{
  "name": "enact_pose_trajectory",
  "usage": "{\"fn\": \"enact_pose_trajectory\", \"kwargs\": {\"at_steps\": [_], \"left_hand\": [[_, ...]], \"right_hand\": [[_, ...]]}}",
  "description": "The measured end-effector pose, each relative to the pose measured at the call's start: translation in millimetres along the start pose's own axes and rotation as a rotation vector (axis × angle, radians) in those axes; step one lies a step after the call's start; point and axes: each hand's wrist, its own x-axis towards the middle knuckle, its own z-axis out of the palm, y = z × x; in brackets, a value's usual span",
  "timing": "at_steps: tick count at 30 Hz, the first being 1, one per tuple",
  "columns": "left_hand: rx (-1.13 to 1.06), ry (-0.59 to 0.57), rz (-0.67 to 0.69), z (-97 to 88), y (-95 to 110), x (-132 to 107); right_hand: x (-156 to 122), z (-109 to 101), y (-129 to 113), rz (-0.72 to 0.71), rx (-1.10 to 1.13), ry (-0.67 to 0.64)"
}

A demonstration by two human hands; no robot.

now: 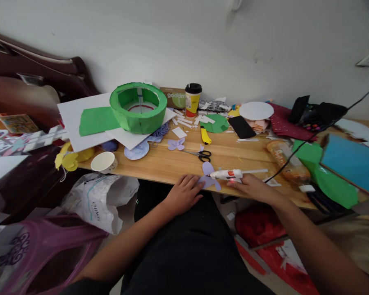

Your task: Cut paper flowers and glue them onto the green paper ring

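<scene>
My right hand grips a white hot glue gun by its handle, and a small red light glows on its side. The gun's nozzle points left, right at a purple paper flower at the table's front edge. A clear glue stick sticks out behind the gun. My left hand lies at the table edge with its fingers stretched out, the fingertips touching the flower's left petal. Just beyond the flower lie black-handled scissors. A second purple paper flower rests farther back to the left.
On the wooden table are a green paper ring, a yellow utility knife, a lidded coffee cup, a black phone and a paper bowl. A black cord runs to the gun from the right.
</scene>
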Motion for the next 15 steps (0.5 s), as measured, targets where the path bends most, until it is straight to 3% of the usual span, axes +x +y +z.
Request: {"fn": "enact_pose_trajectory", "kwargs": {"at_steps": [15], "left_hand": [[0.013,-0.006,-0.010,-0.7,1.6,0.3]], "right_hand": [[1.5,0.5,2.1,-0.023,0.012,-0.013]]}}
